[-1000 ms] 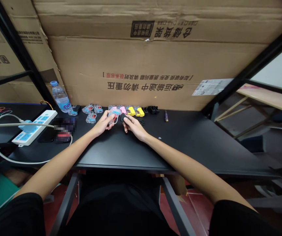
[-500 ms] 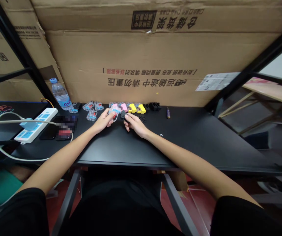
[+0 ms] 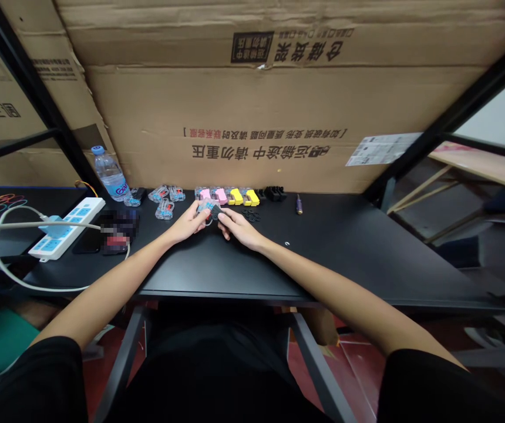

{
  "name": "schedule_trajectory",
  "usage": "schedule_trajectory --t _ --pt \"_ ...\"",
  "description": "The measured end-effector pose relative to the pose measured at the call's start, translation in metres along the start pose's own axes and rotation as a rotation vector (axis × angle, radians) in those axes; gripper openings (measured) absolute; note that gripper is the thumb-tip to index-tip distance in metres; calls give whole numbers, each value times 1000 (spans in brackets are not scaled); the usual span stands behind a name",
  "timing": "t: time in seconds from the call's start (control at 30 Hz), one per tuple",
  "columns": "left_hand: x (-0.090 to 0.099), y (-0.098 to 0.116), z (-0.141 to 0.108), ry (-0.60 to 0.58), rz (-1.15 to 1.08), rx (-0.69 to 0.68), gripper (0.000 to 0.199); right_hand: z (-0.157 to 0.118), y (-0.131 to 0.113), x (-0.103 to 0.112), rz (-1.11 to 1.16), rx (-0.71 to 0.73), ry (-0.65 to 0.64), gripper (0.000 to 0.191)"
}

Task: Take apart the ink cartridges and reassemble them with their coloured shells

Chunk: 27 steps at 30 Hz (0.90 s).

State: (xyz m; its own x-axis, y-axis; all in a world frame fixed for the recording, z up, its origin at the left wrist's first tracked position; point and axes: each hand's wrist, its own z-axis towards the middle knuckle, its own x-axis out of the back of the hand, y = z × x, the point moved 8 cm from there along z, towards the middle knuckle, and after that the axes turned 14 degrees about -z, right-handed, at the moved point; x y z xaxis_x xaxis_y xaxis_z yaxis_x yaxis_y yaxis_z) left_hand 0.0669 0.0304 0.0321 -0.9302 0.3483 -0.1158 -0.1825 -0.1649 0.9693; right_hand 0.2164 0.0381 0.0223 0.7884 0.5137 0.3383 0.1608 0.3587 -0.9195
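Near the back middle of the black table, my left hand [image 3: 189, 223] is closed on a clear plastic piece [image 3: 207, 205] with blue and red parts. My right hand [image 3: 239, 229] pinches a small black part [image 3: 216, 212], which is up against the clear piece. Behind my hands stands a row of clear pieces with pink blocks [image 3: 220, 196] and yellow blocks [image 3: 251, 197]. Small black parts [image 3: 251, 215] lie just right of my right hand. Several loose clear pieces [image 3: 164, 209] are to the left.
A water bottle [image 3: 110, 174], a white power strip [image 3: 66, 229] with cables and a blurred dark item [image 3: 120, 232] are on the left. Black blocks [image 3: 274, 193] and a small screwdriver [image 3: 299, 204] lie right. Cardboard [image 3: 217, 100] stands behind the table [image 3: 344, 252]. Part of a person shows lower left.
My hands have come closer together. The black part in my right hand has moved left against the clear piece. The view has shifted slightly.
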Motion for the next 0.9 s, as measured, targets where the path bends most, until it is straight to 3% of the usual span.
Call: schedule_trajectory --t 0.27,0.57,0.9 --pt "0 5 -4 -15 188 -44 45 -1 -5 0 -64 24 -1 44" --pt "-2 -4 0 -33 -59 64 51 1 -6 0 -71 26 -10 46" --pt "-3 1 -4 -67 22 39 58 -2 -6 2 -17 -38 -49 40"
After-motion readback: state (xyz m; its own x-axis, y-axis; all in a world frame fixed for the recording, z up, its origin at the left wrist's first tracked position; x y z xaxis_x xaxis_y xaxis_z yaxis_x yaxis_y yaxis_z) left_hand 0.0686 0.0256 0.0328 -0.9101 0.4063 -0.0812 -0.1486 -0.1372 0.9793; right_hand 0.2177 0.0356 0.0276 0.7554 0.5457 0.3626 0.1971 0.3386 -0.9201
